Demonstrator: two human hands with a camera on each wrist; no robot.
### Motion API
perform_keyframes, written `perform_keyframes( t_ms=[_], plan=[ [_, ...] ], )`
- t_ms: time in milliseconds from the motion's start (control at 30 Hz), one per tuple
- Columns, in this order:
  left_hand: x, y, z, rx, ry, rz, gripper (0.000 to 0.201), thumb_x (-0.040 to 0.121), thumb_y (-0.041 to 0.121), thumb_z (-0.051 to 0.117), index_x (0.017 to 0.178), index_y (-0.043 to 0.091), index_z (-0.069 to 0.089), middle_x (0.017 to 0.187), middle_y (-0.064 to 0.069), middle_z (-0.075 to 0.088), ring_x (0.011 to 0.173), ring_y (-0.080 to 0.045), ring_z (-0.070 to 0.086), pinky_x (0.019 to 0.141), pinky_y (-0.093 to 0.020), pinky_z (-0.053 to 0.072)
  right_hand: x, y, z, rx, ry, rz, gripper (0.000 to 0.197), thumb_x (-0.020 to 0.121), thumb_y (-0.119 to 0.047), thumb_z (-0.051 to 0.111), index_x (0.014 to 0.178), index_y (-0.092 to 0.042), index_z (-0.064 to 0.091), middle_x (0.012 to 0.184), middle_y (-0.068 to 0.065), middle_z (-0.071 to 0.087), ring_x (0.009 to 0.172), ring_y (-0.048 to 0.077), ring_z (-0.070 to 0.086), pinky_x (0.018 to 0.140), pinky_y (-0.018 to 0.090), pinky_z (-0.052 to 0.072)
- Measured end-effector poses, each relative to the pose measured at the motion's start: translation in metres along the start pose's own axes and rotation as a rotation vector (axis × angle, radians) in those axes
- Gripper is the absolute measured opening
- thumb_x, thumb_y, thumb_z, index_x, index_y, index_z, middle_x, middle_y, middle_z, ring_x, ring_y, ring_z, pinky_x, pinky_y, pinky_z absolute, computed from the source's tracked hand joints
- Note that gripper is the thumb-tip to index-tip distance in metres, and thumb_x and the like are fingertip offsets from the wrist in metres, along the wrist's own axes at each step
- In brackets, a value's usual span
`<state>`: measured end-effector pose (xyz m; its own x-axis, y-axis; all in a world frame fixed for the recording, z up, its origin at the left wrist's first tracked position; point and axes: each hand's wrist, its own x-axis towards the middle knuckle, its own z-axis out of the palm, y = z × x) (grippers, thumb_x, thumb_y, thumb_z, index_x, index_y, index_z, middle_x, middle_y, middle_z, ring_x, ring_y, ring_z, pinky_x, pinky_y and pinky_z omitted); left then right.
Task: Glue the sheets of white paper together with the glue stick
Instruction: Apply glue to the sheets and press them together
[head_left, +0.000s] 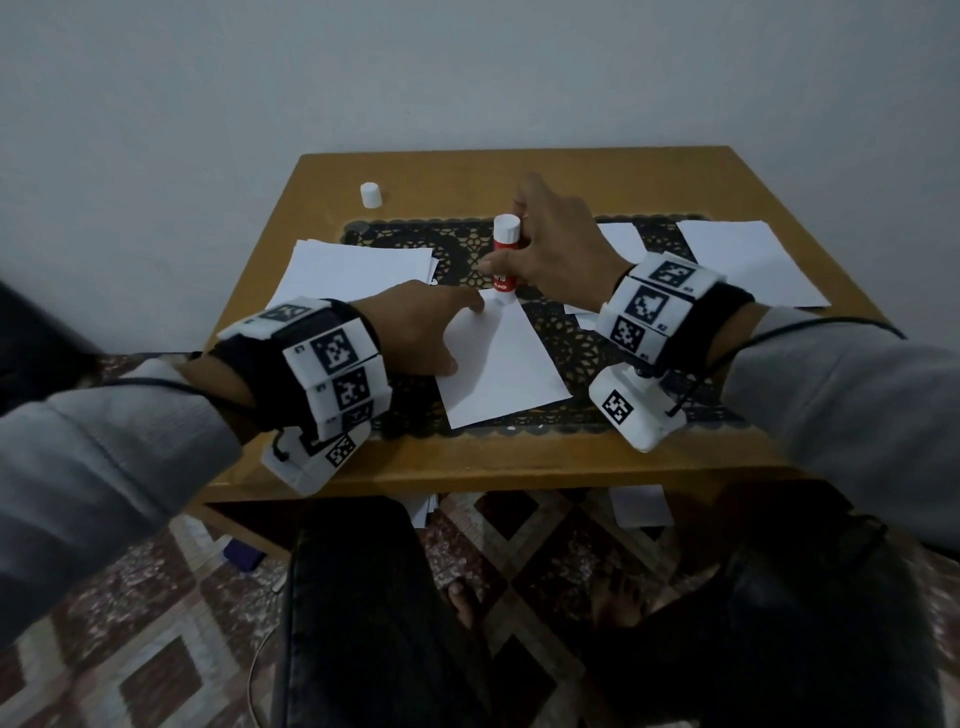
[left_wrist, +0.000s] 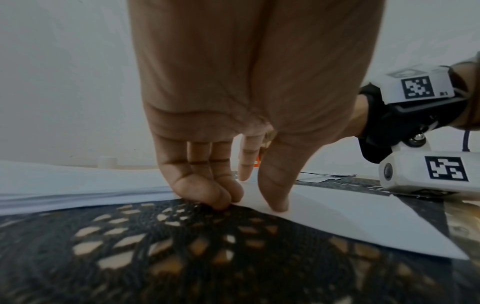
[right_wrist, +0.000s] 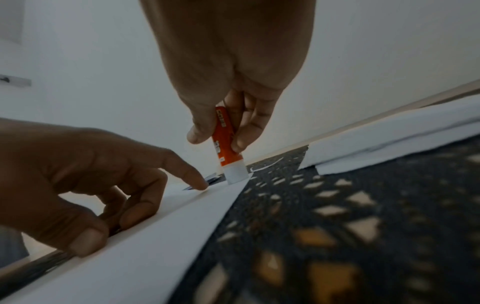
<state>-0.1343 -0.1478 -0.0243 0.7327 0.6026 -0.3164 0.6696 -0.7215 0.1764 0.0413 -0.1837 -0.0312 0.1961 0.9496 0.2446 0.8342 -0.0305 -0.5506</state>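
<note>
Gripping the glue stick upright between thumb and fingers, the right hand presses its tip onto the far corner of a sheet at the table's centre. The left hand pins the sheet's 9 o'clock edge with index finger and thumb, grasping nothing. A cap stands at 11 o'clock.

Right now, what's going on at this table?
A person is gluing paper. The right hand grips a red glue stick upside down, its tip pressed on the far corner of a white sheet lying on a dark lace mat. The left hand holds that sheet down, index finger and thumb on the paper. The white cap stands off near the table's far edge, and more paper waits at either side.
</note>
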Motion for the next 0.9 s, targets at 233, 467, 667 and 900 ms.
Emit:
perform_keyframes(
  t_ms=[233, 467, 667, 900],
  plan=[
    [0.0054, 0.0025, -0.0086, 0.08, -0.093, 0.02, 0.08, 0.087, 0.026, 0.066, 0.151, 0.028, 0.019, 0.134, -0.01, 0.052, 0.119, -0.027, 0.049, 0.093, -0.03, 0.038, 0.0016, 0.0013, 0.0011, 0.094, -0.036, 0.042, 0.045, 0.078, -0.031, 0.079, 0.09, -0.019, 0.037, 0.092, 0.007, 0.066, 0.077, 0.025, 0.065, 0.074, 0.044, 0.055],
    [0.0067, 0.0013, -0.007, 0.083, -0.097, 0.013, 0.079, 0.088, 0.026, 0.066, 0.151, 0.027, 0.019, 0.135, -0.011, 0.052, 0.118, -0.028, 0.05, 0.088, -0.028, 0.037, -0.0009, -0.003, 0.0013, 0.155, 0.007, 0.051, 0.046, 0.079, -0.026, 0.078, 0.096, -0.015, 0.036, 0.089, 0.009, 0.066, 0.075, 0.026, 0.067, 0.072, 0.05, 0.056],
    [0.0068, 0.001, -0.0071, 0.081, -0.109, 0.011, 0.079, 0.087, 0.026, 0.067, 0.151, 0.029, 0.02, 0.133, -0.012, 0.052, 0.117, -0.028, 0.051, 0.094, -0.033, 0.04, -0.0058, -0.0038, 0.0003, 0.127, -0.002, 0.05, 0.047, 0.081, -0.026, 0.076, 0.099, -0.016, 0.033, 0.093, 0.009, 0.067, 0.078, 0.027, 0.067, 0.074, 0.048, 0.057],
    [0.0059, -0.0003, -0.0055, 0.062, -0.096, 0.012, 0.079, 0.087, 0.025, 0.067, 0.151, 0.028, 0.021, 0.132, -0.012, 0.053, 0.115, -0.028, 0.051, 0.091, -0.03, 0.04, -0.0055, -0.006, 0.0019, 0.14, 0.029, 0.055, 0.043, 0.082, -0.023, 0.074, 0.098, -0.014, 0.035, 0.092, 0.01, 0.065, 0.076, 0.028, 0.067, 0.071, 0.046, 0.057]
  ],
)
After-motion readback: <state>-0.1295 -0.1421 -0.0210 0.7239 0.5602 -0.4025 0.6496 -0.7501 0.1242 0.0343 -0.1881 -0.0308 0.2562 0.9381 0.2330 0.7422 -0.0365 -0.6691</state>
